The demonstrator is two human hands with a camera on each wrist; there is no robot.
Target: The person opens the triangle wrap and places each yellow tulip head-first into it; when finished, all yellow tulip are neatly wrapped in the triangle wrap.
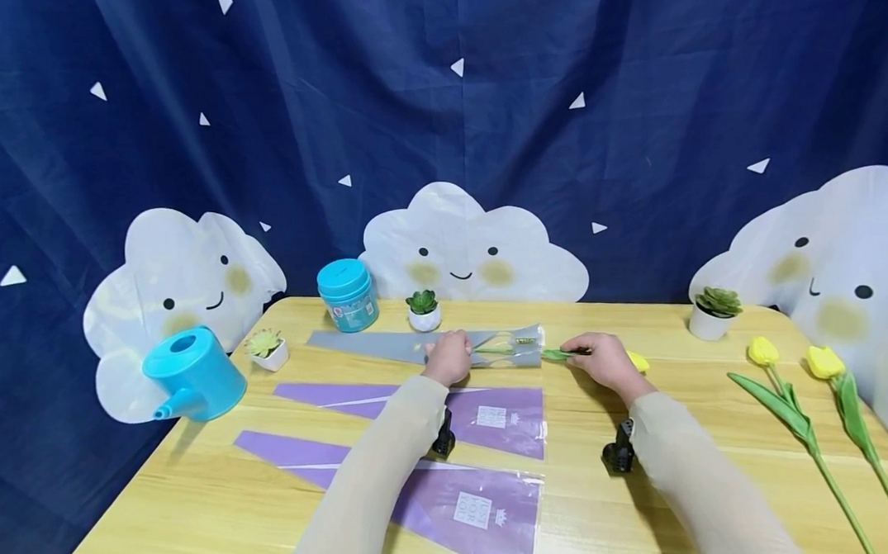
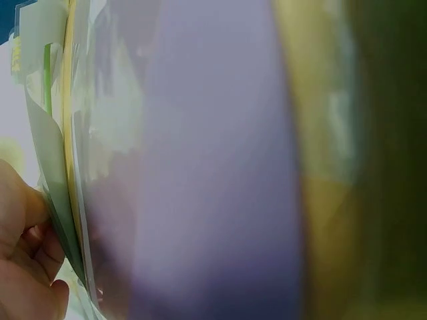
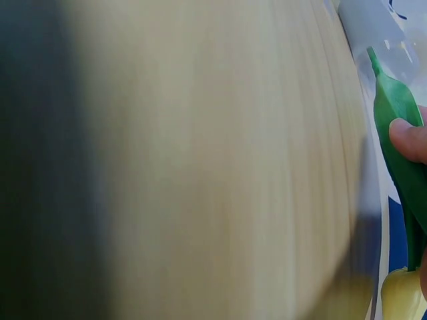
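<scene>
My left hand [image 1: 449, 357] pinches the side of a grey flower wrapping sleeve [image 1: 374, 342], whose clear mouth faces right. The left wrist view shows the thumb and curled fingers at the edge of the grey sheet [image 2: 47, 140]. A green stem shows inside the sleeve. To the right, my right hand [image 1: 606, 362] pinches a yellow tulip by its green leaves [image 3: 398, 110] near the bloom [image 3: 402, 293]. The tulip's stem end points left, into the sleeve's mouth. Much of the bloom is hidden behind the right hand in the head view.
Two purple sleeves [image 1: 512, 416] lie nearer on the wooden table [image 1: 604, 532]. Two yellow tulips [image 1: 763, 351] lie at the right. A blue watering can [image 1: 197, 374], blue lidded tub [image 1: 350, 298] and small potted plants [image 1: 423, 313] stand around the edges.
</scene>
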